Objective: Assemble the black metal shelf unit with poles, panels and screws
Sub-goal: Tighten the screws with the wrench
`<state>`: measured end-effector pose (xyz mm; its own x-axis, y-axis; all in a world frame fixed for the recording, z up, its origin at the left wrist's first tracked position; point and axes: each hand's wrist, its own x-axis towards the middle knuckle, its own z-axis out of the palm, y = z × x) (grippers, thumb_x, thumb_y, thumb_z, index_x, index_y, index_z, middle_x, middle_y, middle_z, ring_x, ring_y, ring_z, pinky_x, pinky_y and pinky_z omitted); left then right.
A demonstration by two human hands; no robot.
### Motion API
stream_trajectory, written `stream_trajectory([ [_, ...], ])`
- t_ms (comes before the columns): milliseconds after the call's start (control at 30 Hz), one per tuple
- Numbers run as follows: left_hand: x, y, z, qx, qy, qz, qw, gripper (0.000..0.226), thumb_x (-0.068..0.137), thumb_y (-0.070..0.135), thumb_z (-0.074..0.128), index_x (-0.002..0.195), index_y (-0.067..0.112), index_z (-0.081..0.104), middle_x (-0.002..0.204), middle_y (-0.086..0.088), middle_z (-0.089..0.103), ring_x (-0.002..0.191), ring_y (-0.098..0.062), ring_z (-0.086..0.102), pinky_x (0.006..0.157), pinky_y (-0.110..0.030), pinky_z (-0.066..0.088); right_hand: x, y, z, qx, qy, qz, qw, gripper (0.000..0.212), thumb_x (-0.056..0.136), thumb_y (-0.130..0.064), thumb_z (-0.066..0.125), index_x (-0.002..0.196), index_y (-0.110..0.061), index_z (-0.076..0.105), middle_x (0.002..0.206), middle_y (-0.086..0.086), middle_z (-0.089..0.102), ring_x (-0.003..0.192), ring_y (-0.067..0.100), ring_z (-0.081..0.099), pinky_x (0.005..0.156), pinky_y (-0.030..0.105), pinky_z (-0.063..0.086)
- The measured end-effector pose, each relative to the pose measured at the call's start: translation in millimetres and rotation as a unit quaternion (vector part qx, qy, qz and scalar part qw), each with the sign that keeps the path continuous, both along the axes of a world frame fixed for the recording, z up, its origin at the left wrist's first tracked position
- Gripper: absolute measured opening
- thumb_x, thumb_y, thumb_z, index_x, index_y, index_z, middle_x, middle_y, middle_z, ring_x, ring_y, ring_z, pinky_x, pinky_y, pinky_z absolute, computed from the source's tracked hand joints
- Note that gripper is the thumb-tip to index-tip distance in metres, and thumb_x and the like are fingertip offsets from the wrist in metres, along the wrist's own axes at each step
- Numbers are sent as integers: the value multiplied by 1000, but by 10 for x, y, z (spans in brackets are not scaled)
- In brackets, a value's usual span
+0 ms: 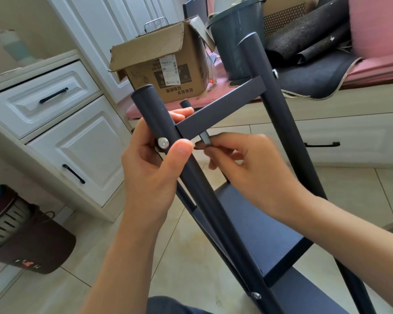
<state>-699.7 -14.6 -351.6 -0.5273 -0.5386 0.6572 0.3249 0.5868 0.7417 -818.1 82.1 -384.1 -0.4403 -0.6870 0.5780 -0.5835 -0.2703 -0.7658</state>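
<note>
**Top Panel Being Fixed to the Near Pole**

The black shelf unit (254,223) was seen leaning away from the viewer across the middle of the scene, presumably tilted so that its upper joint could be reached from a seated position. Two lower panels had already been fitted between the poles. The near pole (191,177) ran from the bottom right up to the centre, and the far pole (279,114) stood to its right. Between their upper ends the top panel (220,107) was held edge-on, its near corner butted against the near pole.

Behind the unit, a cardboard box (161,64) was seen on a pink-cushioned bench, and white drawers (45,103) stood at the left.

The left hand (152,164) was wrapped around the near pole just below the joint, thumb in front and fingertips behind the panel, apparently to keep pole and panel aligned. A silver screw (163,142) was seated in the pole beside the thumb, with another screw lower down. The right hand (250,168) was pinched on a small dark tool (205,140), probably a hex key, just under the panel edge; whether it was engaged with anything could not be told.
</note>
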Motion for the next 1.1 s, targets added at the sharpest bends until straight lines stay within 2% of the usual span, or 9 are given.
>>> stream_trajectory([
  [167, -1, 9, -1, 5, -4, 11, 1000, 30, 82, 36, 61, 111, 27, 62, 112, 10, 71, 111, -23, 66, 90, -27, 52, -16, 88, 86, -3, -1, 6, 1000, 20, 97, -14, 59, 107, -15, 75, 84, -9, 70, 79, 10, 63, 73, 23, 53],
  [233, -2, 9, 1, 5, -4, 12, 1000, 30, 82, 35, 61, 110, 27, 63, 111, 9, 71, 110, -23, 66, 90, -27, 52, -24, 85, 125, 2, 3, 11, 1000, 20, 97, -14, 58, 107, -15, 75, 87, -11, 70, 79, 12, 63, 72, 28, 53],
  [367, 0, 8, 10, 6, -3, 13, 1000, 29, 82, 34, 62, 108, 23, 63, 110, 7, 71, 108, -23, 66, 88, -27, 52, -31, 69, 179, 18, 16, 17, 1000, 20, 99, -13, 57, 109, -15, 74, 100, -8, 72, 92, 8, 65, 82, 22, 53],
  [467, 4, 7, 11, 8, -6, 14, 1000, 28, 82, 36, 62, 108, 26, 63, 109, 6, 70, 106, -27, 66, 86, -31, 54, -22, 62, 180, 33, 16, 18, 999, 20, 99, -13, 56, 106, -16, 75, 97, -10, 70, 92, 4, 63, 83, 16, 50],
  [567, 2, 21, 9, 9, -5, 13, 1000, 27, 81, 38, 62, 107, 30, 62, 107, 9, 70, 103, -23, 66, 80, -25, 55, 2, 43, 153, 42, 21, 14, 999, 19, 99, -14, 57, 104, -16, 75, 93, -9, 70, 85, 7, 62, 77, 16, 50],
  [767, 0, 26, 12, 12, 3, 1, 1000, 30, 83, 35, 61, 111, 23, 61, 110, 7, 70, 107, -19, 68, 82, -21, 55, 29, -34, 154, 32, 20, 17, 999, 19, 98, -13, 58, 104, -14, 76, 93, -10, 71, 86, 5, 63, 75, 9, 47],
  [900, 5, 2, 4, 10, 2, 4, 1000, 29, 84, 36, 61, 111, 25, 61, 110, 9, 71, 107, -19, 68, 82, -23, 55, 36, -75, 143, 29, -2, 26, 999, 18, 97, -15, 60, 101, -17, 77, 81, -13, 70, 79, 6, 62, 72, 13, 49],
  [1033, 2, -23, 0, 6, 6, 0, 1000, 31, 84, 38, 61, 111, 24, 62, 113, 3, 69, 109, -27, 67, 83, -36, 58, 85, -150, 142, 34, -54, 59, 996, 17, 95, -16, 63, 94, -18, 80, 81, -6, 75, 83, 16, 69, 83, 33, 57],
  [1100, -4, -31, -4, 8, 12, -3, 1000, 31, 84, 37, 60, 111, 22, 63, 113, 0, 69, 110, -27, 67, 87, -31, 55, 105, -197, 133, 31, -69, 67, 995, 17, 94, -16, 65, 88, -18, 80, 70, -20, 69, 80, 8, 67, 79, 25, 56],
])
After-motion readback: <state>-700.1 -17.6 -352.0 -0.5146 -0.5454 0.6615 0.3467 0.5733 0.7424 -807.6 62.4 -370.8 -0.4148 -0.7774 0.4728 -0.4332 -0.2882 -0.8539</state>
